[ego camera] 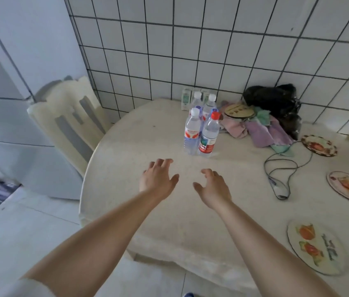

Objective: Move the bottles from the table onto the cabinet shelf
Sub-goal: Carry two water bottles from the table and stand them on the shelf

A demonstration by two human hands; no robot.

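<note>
Both grips empty, fingers spread: left hand [158,179], right hand [213,186] over the worktop [126,168]. Four water bottles [201,129] upright, clustered at 12 o'clock, near the fingertips, not touching.

Premises: a home kitchen or dining corner. A round tabletop [148,211] stands against a white tiled wall [190,50]. Beside the tabletop: a refrigerator [19,82] and chair [71,116]; on it, decorated placemats [315,247].

Front bottles [201,133] partly hide the two rear bottles [203,102]
</note>
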